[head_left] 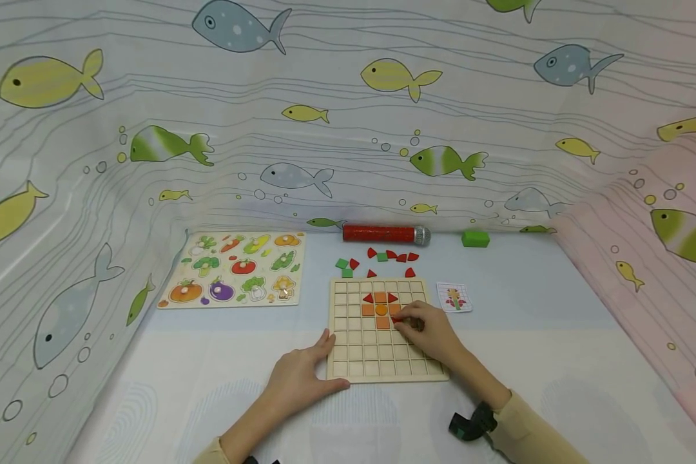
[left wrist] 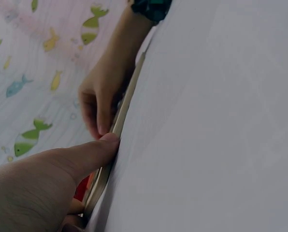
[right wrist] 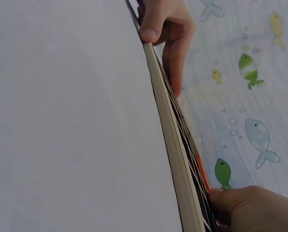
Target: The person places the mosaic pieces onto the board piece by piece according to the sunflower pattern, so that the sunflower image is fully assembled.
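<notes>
A wooden grid board lies on the table, with orange squares set in a cross around an orange-yellow disc. Two red wedge pieces flank the top square. My right hand pinches another red wedge piece over the grid, right of the lowest orange square; the fingers cover part of it. At the board's near left corner, my left hand rests with fingers along the left side and its straight thumb against the near edge.
Behind the board lie several loose red wedges and green squares. A small pattern card is at its right. Farther back are a red microphone and a green block. A vegetable puzzle board sits on the left.
</notes>
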Action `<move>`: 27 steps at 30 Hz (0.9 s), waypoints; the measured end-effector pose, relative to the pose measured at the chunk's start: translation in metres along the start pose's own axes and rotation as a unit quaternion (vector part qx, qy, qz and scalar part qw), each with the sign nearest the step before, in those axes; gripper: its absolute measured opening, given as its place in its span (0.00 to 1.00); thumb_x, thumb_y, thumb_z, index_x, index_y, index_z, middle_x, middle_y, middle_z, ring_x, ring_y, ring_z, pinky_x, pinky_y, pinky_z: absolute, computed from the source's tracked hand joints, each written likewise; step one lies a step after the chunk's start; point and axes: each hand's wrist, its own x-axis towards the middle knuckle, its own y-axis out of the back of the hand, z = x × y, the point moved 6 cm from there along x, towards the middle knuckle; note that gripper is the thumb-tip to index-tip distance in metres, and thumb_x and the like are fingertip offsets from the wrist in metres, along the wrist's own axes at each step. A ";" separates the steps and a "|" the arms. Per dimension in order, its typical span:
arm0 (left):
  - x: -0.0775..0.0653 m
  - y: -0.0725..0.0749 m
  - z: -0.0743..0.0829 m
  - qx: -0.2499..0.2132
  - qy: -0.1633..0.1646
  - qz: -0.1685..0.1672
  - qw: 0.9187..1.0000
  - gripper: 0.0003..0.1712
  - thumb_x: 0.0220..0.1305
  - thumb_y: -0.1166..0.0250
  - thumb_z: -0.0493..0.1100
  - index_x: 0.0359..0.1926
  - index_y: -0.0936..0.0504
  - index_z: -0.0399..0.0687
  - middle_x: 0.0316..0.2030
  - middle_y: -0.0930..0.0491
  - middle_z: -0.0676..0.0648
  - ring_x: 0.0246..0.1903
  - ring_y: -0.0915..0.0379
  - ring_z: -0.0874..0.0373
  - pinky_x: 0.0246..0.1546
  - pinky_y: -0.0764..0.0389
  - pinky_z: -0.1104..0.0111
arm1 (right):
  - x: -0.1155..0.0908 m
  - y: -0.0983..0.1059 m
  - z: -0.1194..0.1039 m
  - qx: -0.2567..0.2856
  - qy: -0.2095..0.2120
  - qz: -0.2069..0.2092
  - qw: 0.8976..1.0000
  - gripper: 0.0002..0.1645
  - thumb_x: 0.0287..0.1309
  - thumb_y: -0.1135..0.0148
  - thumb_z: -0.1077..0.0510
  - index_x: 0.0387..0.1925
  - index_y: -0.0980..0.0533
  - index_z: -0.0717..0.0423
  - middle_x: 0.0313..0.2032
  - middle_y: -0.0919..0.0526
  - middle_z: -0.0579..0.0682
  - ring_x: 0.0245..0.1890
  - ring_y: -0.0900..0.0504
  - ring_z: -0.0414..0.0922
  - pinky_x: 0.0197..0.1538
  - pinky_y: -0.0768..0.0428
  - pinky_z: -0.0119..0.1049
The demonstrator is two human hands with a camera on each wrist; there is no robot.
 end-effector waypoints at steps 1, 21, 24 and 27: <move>0.000 0.000 0.000 0.000 0.001 0.000 1.000 0.56 0.52 0.23 0.73 0.74 0.24 0.44 0.73 0.28 0.45 0.61 0.18 0.42 0.56 0.16 0.49 | 0.000 0.000 0.000 -0.001 0.000 -0.001 1.000 0.08 0.59 0.22 0.63 0.42 0.10 0.54 0.37 0.13 0.43 0.30 0.26 0.36 0.31 0.26 0.29; 0.000 0.003 0.003 0.001 -0.005 0.006 1.000 0.55 0.52 0.21 0.70 0.73 0.23 0.43 0.73 0.27 0.44 0.60 0.17 0.41 0.54 0.15 0.50 | -0.001 0.002 0.001 0.035 0.009 0.025 0.999 0.14 0.61 0.25 0.67 0.49 0.13 0.58 0.41 0.10 0.48 0.32 0.21 0.37 0.34 0.20 0.29; 0.000 0.003 0.003 -0.001 -0.001 0.002 1.000 0.55 0.52 0.21 0.70 0.73 0.23 0.43 0.73 0.27 0.44 0.60 0.17 0.41 0.54 0.15 0.49 | -0.002 0.004 0.000 0.044 0.012 0.030 0.998 0.16 0.61 0.26 0.69 0.51 0.14 0.60 0.40 0.10 0.50 0.31 0.21 0.37 0.33 0.21 0.29; 0.000 0.003 0.003 -0.002 0.000 -0.001 1.000 0.56 0.52 0.21 0.70 0.73 0.24 0.43 0.73 0.28 0.44 0.60 0.17 0.41 0.54 0.15 0.49 | -0.002 0.005 0.000 0.043 0.005 0.024 0.999 0.18 0.61 0.26 0.69 0.53 0.14 0.60 0.42 0.09 0.50 0.32 0.21 0.36 0.34 0.20 0.29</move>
